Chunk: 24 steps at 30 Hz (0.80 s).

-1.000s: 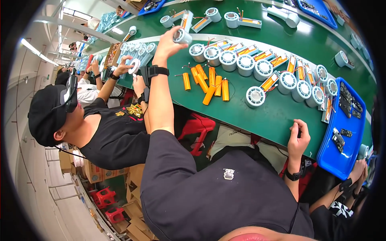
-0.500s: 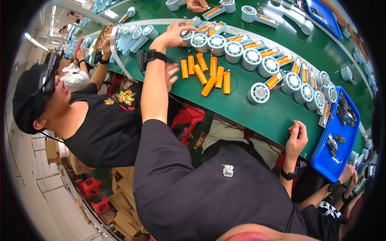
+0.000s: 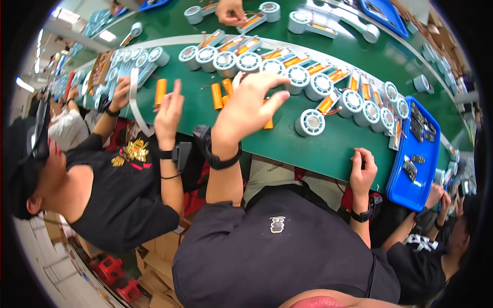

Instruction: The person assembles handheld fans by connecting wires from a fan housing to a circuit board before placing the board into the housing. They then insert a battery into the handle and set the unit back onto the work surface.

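My left hand [image 3: 251, 105] hovers over the near side of the green table, fingers spread and thumb apart, with nothing in it. Partly covered by it are several loose orange cylindrical batteries [image 3: 216, 96]. Just beyond stands a curved row of pale-blue housings with round slotted heads [image 3: 299, 77], many with orange batteries in their handles. One such housing [image 3: 310, 122] stands nearer to me, right of my left hand. At the table's front edge my right hand [image 3: 363, 172] rests curled, fingers closed, with nothing visible in them.
A blue tray [image 3: 395, 187] with dark circuit boards lies at the right. On the left, a co-worker's hand [image 3: 168, 115] is beside an orange battery [image 3: 160, 92]. Across the table another person's hand [image 3: 231, 11] touches a housing. A white curved strip [image 3: 134, 97] rises at the left.
My left hand has drawn back from the far row toward me and now covers part of the battery pile. The co-worker's hand has moved left, away from the pile. My right hand stays curled.
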Available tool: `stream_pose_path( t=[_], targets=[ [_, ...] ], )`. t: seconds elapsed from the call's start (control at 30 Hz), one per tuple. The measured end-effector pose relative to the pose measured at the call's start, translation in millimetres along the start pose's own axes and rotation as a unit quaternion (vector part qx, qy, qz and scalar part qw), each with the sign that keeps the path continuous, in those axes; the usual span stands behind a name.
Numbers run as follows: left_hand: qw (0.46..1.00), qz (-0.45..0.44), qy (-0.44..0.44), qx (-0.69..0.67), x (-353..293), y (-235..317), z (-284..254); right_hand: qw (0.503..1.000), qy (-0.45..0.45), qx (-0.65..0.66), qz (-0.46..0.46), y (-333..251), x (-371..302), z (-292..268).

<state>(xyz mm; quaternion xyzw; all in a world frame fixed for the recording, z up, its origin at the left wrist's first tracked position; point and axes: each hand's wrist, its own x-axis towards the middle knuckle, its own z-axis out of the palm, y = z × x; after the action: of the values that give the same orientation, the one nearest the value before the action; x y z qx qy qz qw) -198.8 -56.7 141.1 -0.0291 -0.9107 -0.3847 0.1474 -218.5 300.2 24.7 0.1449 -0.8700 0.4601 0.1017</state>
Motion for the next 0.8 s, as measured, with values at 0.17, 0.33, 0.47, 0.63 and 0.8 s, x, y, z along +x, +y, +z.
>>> stream_pose_path(
  t=[0.17,0.33,0.47,0.63,0.8],
  targets=[
    [0.994,0.074,-0.052,0.060,29.8,18.1,25.4,0.999,0.012,-0.037,-0.003,0.7,4.7,-7.0],
    [0.976,0.112,-0.105,0.157,211.0,61.5,72.5,0.999,0.019,-0.039,0.006,-9.9,-4.1,-7.3],
    [0.923,0.098,-0.098,0.360,271.3,-7.0,127.1,0.997,0.067,0.023,0.026,3.2,-12.3,-1.8],
    [0.906,0.101,-0.111,0.395,291.5,-99.2,170.3,0.999,0.030,0.030,0.023,-8.1,2.2,-4.2],
    [0.938,0.237,-0.140,0.210,249.9,46.5,75.5,0.987,-0.104,0.107,0.057,-41.2,6.3,-75.1]
  ],
)
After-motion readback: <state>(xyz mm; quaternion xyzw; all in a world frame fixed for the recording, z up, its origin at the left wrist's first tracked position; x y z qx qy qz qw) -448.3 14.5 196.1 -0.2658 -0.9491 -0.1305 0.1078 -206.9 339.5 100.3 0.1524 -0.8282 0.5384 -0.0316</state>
